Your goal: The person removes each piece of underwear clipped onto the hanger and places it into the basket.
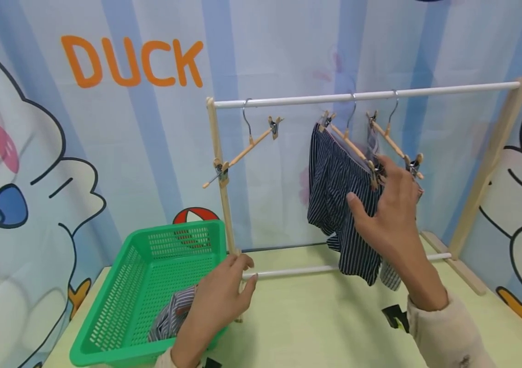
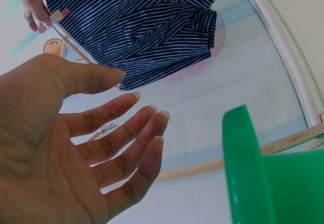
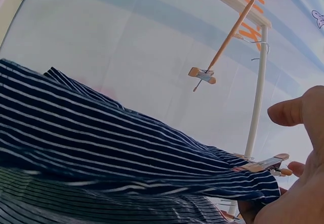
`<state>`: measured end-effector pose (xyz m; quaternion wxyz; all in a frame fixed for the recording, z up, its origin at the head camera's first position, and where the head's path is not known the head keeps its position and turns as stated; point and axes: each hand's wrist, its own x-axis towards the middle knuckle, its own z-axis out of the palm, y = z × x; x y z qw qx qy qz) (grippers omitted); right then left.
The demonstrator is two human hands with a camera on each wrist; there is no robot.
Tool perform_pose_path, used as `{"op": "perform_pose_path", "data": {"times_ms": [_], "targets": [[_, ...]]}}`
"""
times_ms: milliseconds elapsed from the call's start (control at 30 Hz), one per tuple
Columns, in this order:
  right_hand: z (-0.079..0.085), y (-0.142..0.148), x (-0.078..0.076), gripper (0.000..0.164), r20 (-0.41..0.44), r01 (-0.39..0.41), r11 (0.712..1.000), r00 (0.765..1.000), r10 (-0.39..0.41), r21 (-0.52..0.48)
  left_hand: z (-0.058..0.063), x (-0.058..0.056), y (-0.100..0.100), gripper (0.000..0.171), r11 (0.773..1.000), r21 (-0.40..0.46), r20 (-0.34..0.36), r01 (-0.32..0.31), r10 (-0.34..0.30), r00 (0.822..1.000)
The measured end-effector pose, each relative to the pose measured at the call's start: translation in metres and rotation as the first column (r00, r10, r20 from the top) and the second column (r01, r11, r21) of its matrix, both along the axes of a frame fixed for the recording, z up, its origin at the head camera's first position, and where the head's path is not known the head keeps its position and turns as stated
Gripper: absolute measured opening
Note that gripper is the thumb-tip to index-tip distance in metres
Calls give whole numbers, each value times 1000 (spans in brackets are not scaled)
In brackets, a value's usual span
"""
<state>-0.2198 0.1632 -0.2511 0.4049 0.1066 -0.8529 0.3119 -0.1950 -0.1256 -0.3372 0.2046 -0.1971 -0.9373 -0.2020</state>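
Dark striped shorts (image 1: pixel 341 189) hang by the waistband from a wooden clip hanger (image 1: pixel 349 142). My right hand (image 1: pixel 392 209) is at the hanger's near clip (image 3: pixel 260 164), its thumb spread away from the cloth. In the right wrist view its other fingers are partly hidden behind the waistband. My left hand (image 1: pixel 219 294) is held beside the right rim of a green basket (image 1: pixel 104 286), fingers loosely bent and nothing in the palm. A grey striped garment (image 1: pixel 169 317) lies in the basket, partly covered by that hand.
A white rail (image 1: pixel 288 99) on wooden posts carries the hangers. Toward the left hangs a bare clip hanger (image 1: pixel 249 148). Behind the shorts, another hanger (image 1: pixel 389 138) holds a lighter striped garment (image 1: pixel 390 276). A lower white bar (image 1: pixel 288 272) runs just above the pale table (image 1: pixel 298 322).
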Motion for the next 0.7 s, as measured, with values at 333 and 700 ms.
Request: {"op": "perform_pose_path", "data": {"times_ms": [333, 700], "targets": [[7, -1, -6, 62, 31, 60, 996, 998, -62, 71, 0, 3, 9, 18, 999, -24, -62, 39, -40, 997], [9, -8, -17, 39, -122, 263, 955, 961, -247, 135, -13, 6, 15, 18, 993, -40, -66, 114, -117, 991]]}}
